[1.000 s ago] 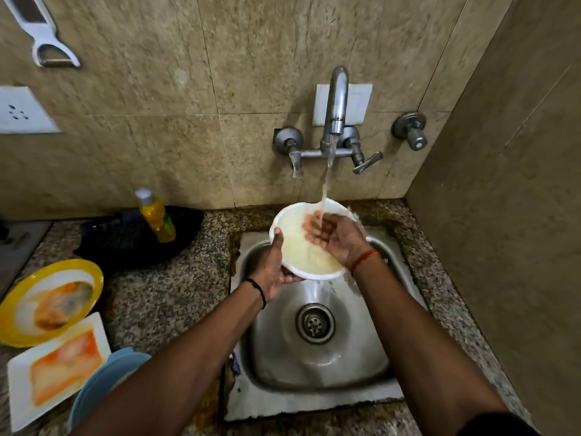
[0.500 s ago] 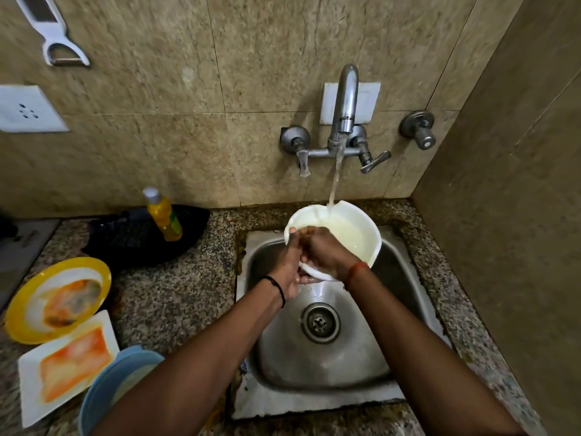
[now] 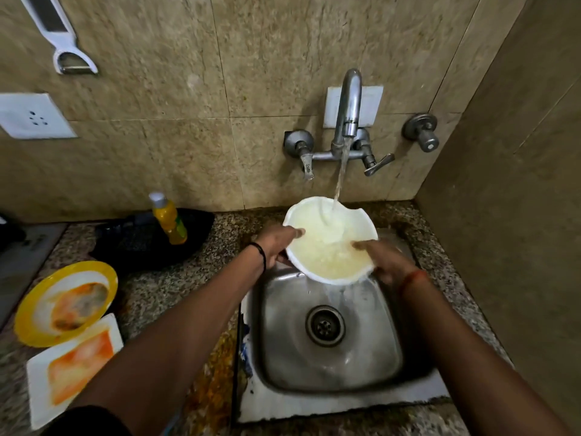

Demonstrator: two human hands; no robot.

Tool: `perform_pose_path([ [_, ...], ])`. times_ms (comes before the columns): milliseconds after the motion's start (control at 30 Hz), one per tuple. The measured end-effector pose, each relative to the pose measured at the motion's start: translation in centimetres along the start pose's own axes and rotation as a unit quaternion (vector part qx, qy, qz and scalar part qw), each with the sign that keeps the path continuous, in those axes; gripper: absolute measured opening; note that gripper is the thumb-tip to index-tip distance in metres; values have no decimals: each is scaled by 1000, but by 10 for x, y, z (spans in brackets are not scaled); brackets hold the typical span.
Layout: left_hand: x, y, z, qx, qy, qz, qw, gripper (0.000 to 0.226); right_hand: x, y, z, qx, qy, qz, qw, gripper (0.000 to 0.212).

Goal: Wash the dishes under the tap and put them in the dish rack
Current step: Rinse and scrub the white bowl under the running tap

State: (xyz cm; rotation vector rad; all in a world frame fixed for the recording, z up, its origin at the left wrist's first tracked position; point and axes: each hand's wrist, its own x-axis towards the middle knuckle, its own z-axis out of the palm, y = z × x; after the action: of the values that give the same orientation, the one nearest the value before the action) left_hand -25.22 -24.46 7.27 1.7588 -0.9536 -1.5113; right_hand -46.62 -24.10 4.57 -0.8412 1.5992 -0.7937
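In the centre right of the frame, a round white plastic bowl (image 3: 330, 243) is held tilted over the square steel sink (image 3: 333, 350), under the stream from the chrome wall tap (image 3: 347, 108). The left hand (image 3: 276, 243) grips its left rim, thumb curled over the edge; the right hand (image 3: 385, 259) holds the right rim, fingers inside. At lower left on the speckled granite counter (image 3: 157, 291) sit a dirty yellow round plate (image 3: 64, 302) and a stained white square plate (image 3: 72, 368).
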Motion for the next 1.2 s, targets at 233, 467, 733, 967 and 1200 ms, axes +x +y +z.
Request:
perform_pose_path([
  [233, 17, 5, 35, 655, 116, 213, 716, 78, -15, 15, 23, 176, -16, 23, 984, 23],
  [467, 10, -38, 66, 563, -145, 334, 742, 59, -20, 21, 30, 232, 69, 21, 970, 21],
  [733, 13, -14, 28, 741, 23, 353, 570, 66, -6, 19, 28, 287, 47, -9, 957, 35],
  [967, -9, -6, 34, 663, 44, 477, 575, 37, 2, 13, 6, 261, -36, 60, 963, 38],
  [1200, -5, -6, 49, 353, -3, 366, 861, 48, 26, -21, 17, 194, 5, 17, 981, 45],
])
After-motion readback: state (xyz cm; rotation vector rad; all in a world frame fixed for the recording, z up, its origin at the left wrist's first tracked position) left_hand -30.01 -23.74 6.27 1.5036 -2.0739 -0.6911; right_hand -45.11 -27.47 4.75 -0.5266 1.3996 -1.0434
